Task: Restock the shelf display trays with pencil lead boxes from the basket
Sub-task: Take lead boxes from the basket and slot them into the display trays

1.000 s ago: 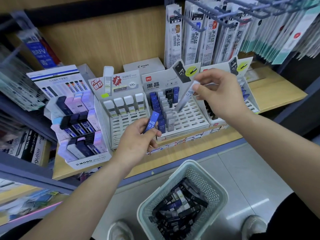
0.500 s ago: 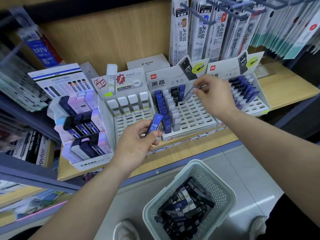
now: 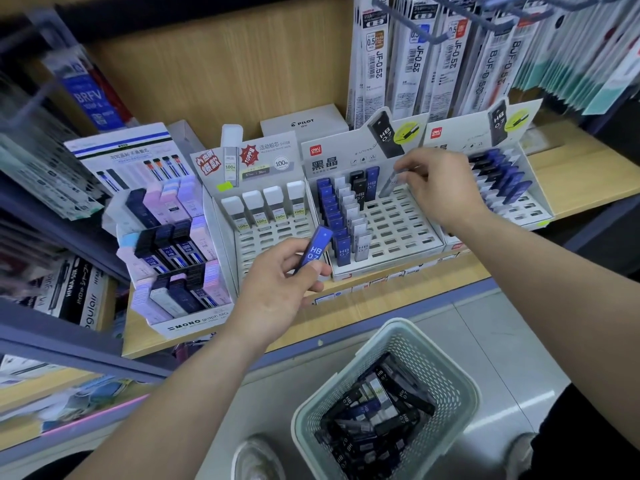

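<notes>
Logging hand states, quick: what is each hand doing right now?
Left hand: holding a blue lead box.
Right hand: pinching a pale lead box over the middle tray.

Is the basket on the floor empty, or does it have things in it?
Not empty. The basket holds a loose pile of black, blue and white pencil lead boxes, lying below its rim.

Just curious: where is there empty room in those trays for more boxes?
The middle tray has bare slots right of its white column, before the right hand. The left tray is bare below its white-capped row. The blue column is packed.
</notes>
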A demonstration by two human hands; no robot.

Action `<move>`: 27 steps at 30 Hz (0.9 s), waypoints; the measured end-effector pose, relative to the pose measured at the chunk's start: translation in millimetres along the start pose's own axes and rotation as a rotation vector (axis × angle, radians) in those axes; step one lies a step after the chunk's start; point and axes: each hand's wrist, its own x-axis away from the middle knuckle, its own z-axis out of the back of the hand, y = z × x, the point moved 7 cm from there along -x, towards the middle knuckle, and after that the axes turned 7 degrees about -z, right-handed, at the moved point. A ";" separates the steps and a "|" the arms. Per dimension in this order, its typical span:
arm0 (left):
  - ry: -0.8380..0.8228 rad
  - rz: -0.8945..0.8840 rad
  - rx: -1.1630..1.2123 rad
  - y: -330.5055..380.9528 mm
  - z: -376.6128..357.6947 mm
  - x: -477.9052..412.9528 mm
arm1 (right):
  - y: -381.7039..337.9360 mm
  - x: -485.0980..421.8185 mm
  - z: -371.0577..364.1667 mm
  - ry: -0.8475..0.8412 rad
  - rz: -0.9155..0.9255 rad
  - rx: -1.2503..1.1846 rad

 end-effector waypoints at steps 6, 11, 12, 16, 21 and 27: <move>-0.015 -0.004 0.006 -0.2 -0.8 0.0 | -5.4 -3.4 -7.2 0.033 0.055 0.029; -0.016 0.011 0.002 -1.5 -1.4 -0.8 | -2.3 -0.3 -19.2 0.003 0.087 0.102; -0.016 0.012 0.001 -1.3 -1.6 -1.2 | -1.2 1.5 -22.5 -0.028 0.089 0.122; -0.010 0.013 0.007 0.1 -3.3 -2.8 | -6.2 3.7 -18.6 -0.083 0.077 0.157; -0.010 0.007 0.030 3.6 -9.5 -4.5 | -22.0 13.5 15.2 -0.020 0.000 0.010; -0.049 -0.015 0.054 12.9 -26.3 -5.1 | -58.1 68.2 7.2 -0.408 -0.140 -0.476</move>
